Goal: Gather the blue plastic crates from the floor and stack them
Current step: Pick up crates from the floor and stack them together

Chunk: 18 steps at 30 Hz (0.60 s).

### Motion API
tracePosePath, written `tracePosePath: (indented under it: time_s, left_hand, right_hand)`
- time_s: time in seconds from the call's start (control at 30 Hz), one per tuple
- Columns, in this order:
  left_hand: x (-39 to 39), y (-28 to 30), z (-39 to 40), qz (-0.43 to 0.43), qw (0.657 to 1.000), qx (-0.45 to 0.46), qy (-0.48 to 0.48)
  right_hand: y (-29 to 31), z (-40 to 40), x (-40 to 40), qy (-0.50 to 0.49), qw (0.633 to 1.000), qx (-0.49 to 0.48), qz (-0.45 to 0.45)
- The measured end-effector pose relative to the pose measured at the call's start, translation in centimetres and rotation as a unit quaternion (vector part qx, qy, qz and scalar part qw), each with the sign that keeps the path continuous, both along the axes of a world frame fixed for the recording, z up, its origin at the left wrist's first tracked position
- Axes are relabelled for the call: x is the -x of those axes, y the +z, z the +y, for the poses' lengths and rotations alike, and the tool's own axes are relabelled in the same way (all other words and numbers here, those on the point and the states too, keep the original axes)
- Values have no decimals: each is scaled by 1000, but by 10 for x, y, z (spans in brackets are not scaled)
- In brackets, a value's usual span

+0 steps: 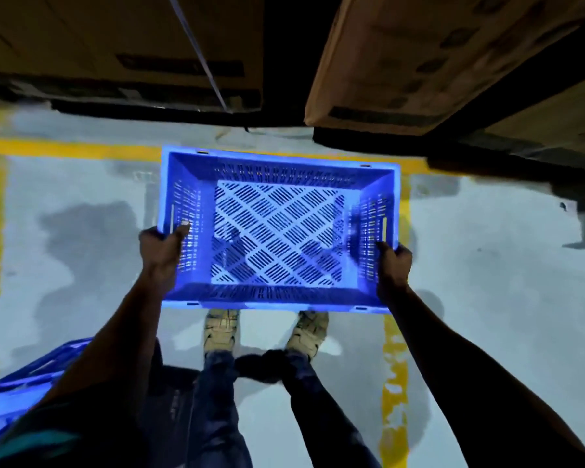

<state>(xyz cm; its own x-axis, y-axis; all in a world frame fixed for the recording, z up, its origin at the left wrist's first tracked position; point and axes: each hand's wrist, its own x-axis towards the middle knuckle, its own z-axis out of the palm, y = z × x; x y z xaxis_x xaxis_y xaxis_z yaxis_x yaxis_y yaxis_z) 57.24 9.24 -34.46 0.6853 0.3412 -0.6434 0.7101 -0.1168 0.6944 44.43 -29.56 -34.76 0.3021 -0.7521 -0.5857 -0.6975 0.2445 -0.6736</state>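
Observation:
An empty blue plastic crate (277, 231) with slotted walls and a lattice bottom hangs level in front of me, above the floor and my feet. My left hand (161, 249) grips its left short rim, thumb over the top edge. On the opposite short rim my right hand (394, 261) is closed the same way. Another blue crate (21, 386) shows at the lower left, partly hidden behind my left arm; I cannot tell whether it is one crate or a stack.
Large cardboard boxes (436, 55) on dark pallets stand ahead at the top left and top right, with a dark gap between them. Yellow painted lines (68, 148) cross the grey concrete floor (487, 265). My shoes (220, 329) are below the crate.

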Motion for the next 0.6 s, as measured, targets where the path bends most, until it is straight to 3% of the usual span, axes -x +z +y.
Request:
tracePosePath:
  time_s: [0.13, 0.27, 0.6]
  left_hand:
    - [4, -27, -4, 37, 999, -27, -19]
    - [5, -38, -10, 18, 995, -95, -32]
    - [38, -15, -7, 112, 969, -207, -73]
  right_hand:
    - [-33, -5, 11, 20, 999, 6, 24]
    - [-51, -8, 17, 25, 995, 36, 87]
    - [-14, 15, 38, 119, 984, 88, 104]
